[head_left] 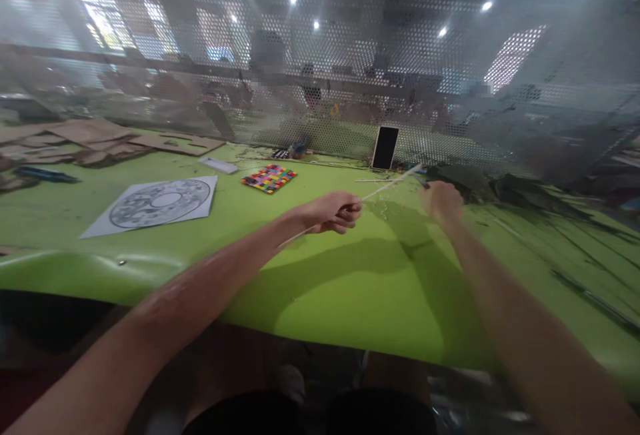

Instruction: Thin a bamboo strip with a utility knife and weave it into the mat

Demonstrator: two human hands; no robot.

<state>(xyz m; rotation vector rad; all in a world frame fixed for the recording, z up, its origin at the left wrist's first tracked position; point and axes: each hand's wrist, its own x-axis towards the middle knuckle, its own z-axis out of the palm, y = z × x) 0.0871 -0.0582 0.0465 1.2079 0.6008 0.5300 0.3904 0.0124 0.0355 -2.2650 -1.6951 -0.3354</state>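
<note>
Bare forearms (pixel 210 281), 2 of them, are stretched over a smooth green worktop (pixel 340 301). Above it, 1 thin, pale strip (pixel 390 183) is held by the left hand (pixel 340 213), its fingers (pixel 345 225) clamped around the strip, which is pointed toward the blurred right hand (pixel 443 201); whether that hand's fingers are clamped on anything cannot be told. Beyond are set 1 paper sheet (pixel 163 201) printed with a ring, 1 multicoloured checkered square (pixel 270 179), 1 shallow pale tray (pixel 219 165), contents indistinct, and 1 phone (pixel 385 148), propped before a perforated screen (pixel 345 131). Flat brown cardboard (pixel 93 133) is heaped at left.
</note>
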